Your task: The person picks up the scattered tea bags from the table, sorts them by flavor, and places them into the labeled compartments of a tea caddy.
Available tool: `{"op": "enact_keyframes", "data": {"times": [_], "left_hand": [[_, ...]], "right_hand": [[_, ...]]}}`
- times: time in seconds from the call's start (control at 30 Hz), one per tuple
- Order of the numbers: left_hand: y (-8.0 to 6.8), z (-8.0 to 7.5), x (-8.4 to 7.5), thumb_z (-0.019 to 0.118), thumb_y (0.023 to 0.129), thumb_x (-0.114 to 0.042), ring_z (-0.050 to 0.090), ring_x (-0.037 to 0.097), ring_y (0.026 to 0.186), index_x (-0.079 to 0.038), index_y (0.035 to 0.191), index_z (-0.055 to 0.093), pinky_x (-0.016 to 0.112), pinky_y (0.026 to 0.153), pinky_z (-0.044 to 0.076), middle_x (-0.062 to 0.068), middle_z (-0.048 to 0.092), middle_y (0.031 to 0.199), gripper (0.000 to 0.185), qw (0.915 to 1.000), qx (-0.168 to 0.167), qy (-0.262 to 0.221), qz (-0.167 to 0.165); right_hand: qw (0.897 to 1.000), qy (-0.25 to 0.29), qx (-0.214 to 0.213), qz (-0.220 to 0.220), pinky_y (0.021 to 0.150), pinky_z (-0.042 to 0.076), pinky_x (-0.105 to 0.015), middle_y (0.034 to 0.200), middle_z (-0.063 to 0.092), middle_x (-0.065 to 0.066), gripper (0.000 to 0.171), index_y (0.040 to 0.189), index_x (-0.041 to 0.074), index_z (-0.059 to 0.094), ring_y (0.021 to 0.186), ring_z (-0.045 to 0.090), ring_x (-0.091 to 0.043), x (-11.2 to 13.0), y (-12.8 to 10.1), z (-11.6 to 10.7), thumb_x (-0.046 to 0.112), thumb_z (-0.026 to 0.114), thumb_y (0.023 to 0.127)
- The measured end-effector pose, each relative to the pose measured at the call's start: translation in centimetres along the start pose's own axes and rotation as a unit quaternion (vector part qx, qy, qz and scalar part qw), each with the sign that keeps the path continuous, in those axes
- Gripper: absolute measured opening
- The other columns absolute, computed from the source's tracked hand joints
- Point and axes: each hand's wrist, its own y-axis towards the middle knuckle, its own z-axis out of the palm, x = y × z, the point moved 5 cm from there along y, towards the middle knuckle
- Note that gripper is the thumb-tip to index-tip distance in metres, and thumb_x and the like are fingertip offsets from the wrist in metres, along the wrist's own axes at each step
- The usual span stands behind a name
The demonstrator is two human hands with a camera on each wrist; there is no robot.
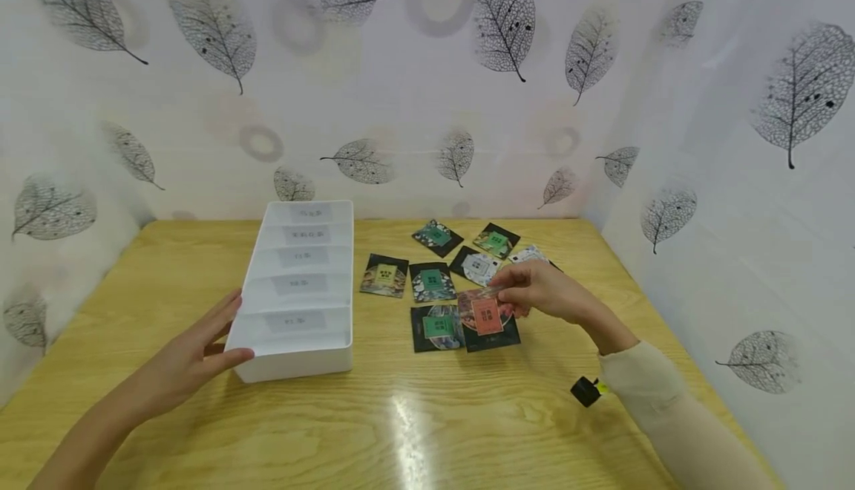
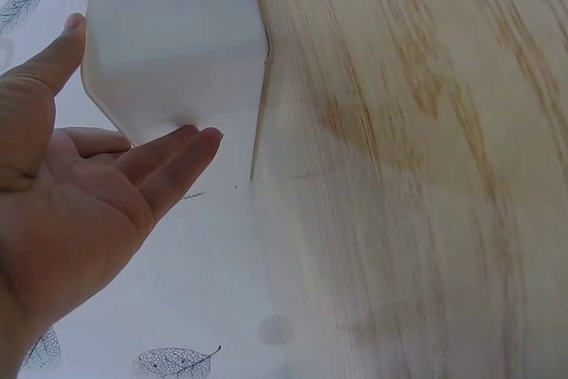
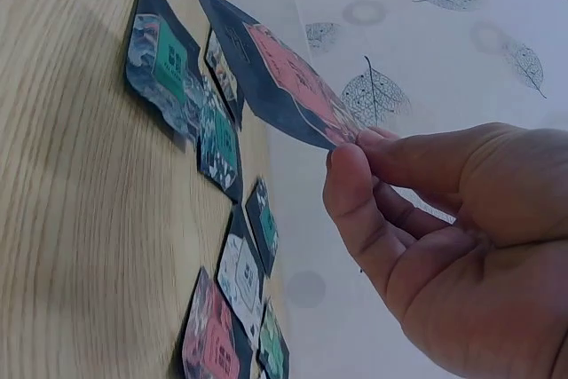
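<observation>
Pinching red packet (image 1: 489, 321) by upper corner w/ R hand (image 1: 546, 293), above table (image 1: 300, 434) R of white box (image 1: 300, 366), pointing free end nearward, & touching box, lying lengthwise front-to-back, w/ L hand (image 1: 190, 350) spread.

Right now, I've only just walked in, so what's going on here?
A person's right hand is pinching a red-labelled packet by its edge, holding it above the table. Their left hand touches the near left corner of a white box with labelled sections. The other packets lie on the table to the right of the box.
</observation>
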Motion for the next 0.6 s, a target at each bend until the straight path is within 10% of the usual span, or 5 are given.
{"op": "enact_keyframes", "data": {"times": [0.17, 0.6], "left_hand": [[0.0, -0.1, -0.1, 0.067, 0.103, -0.017, 0.048, 0.046, 0.132, -0.012, 0.167, 0.012, 0.019, 0.088, 0.051, 0.022, 0.007, 0.17, 0.084, 1.0, 0.002, 0.006, -0.008], [0.0, -0.5, -0.1, 0.069, 0.102, -0.023, 0.056, 0.044, 0.128, -0.003, 0.164, 0.02, 0.021, 0.088, 0.052, 0.024, 0.009, 0.17, 0.083, 0.9996, 0.009, 0.016, -0.022]], "right_hand": [[1.0, -0.025, -0.008, -0.009, 0.049, 0.047, -0.034, 0.091, 0.072, -0.009, 0.024, 0.127, 0.003, 0.07, 0.066, 0.062, -0.025, 0.7, 1.6, 0.5, 0.01, 0.06, 0.106], [0.998, 0.017, -0.028, -0.045, 0.072, 0.057, -0.044, 0.104, 0.073, -0.009, 0.027, 0.131, 0.004, 0.067, 0.081, 0.069, -0.027, 3.5, 6.4, 2.5, 0.013, 0.06, 0.107]]}}
